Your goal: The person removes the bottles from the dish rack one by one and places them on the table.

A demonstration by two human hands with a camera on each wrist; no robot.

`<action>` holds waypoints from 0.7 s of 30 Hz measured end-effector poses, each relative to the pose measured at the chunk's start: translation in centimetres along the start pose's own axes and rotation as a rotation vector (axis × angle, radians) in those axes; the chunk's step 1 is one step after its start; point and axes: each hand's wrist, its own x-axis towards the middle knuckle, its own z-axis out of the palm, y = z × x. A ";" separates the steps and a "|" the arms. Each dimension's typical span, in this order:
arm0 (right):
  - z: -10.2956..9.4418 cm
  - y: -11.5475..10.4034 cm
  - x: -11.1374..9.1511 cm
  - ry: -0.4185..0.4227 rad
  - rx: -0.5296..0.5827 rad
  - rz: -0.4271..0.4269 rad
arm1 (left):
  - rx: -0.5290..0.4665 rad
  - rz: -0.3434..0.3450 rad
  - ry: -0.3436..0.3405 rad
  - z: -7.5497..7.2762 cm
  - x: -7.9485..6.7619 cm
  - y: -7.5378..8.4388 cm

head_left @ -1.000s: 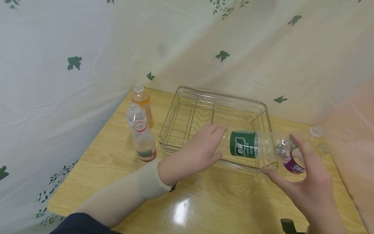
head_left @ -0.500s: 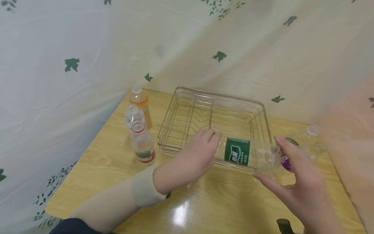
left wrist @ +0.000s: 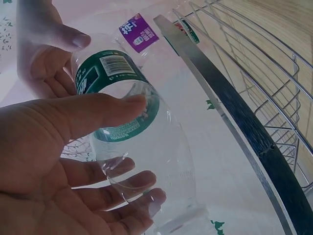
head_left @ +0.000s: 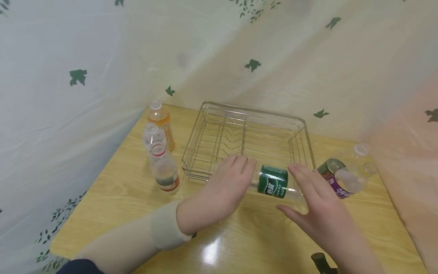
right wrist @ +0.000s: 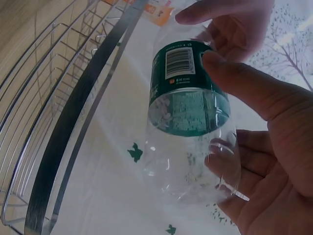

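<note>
A clear plastic bottle with a green label [head_left: 272, 181] lies sideways in the air over the front rim of the wire rack [head_left: 258, 112]. My left hand [head_left: 219, 194] grips its left end. In the left wrist view, the thumb [left wrist: 115, 110] crosses the bottle while the fingers curl beneath it. At the other end is my right hand [head_left: 325, 205], cupped around the bottle. The right wrist view shows that thumb [right wrist: 244, 81] against the label's edge, with fingertips seen through the clear wall.
On the left of the table stand an orange drink bottle [head_left: 160, 120], a clear bottle [head_left: 153, 137] and a red-ringed bottle [head_left: 165, 171]. To the rack's right is a cluster of clear bottles, one with a purple label [head_left: 337, 186]. A patterned curtain [head_left: 212, 57] hangs behind.
The green-labelled bottle has shifted left and slightly toward me in my left hand. My right hand has followed leftward, closing from beyond its end to around it. The standing bottles stay put.
</note>
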 end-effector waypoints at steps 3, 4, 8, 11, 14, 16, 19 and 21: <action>0.5 0.0 0.0 -0.025 -0.034 0.001 | 0.029 0.002 0.003 0.1 -0.3 0.2; 0.6 -0.1 0.0 -0.026 -0.053 -0.002 | 0.035 0.002 0.001 0.2 -0.4 0.2; 1.1 -0.1 0.0 -0.030 -0.113 -0.018 | 0.063 0.007 0.019 0.6 -0.7 0.6; 1.3 -0.1 0.0 -0.048 -0.132 -0.029 | 0.102 0.002 0.029 0.7 -0.8 0.9; 1.4 -0.1 0.0 -0.082 -0.134 -0.024 | 0.129 -0.001 0.038 0.8 -0.9 1.3; 1.4 -0.2 -0.1 -0.099 -0.140 -0.015 | 0.126 0.001 0.047 0.8 -1.0 1.4; 1.5 -0.2 -0.1 -0.126 -0.155 0.010 | 0.130 0.005 0.062 0.9 -1.0 1.4; 1.6 -0.3 -0.2 -0.138 -0.169 0.022 | 0.130 0.004 0.074 0.9 -1.0 1.5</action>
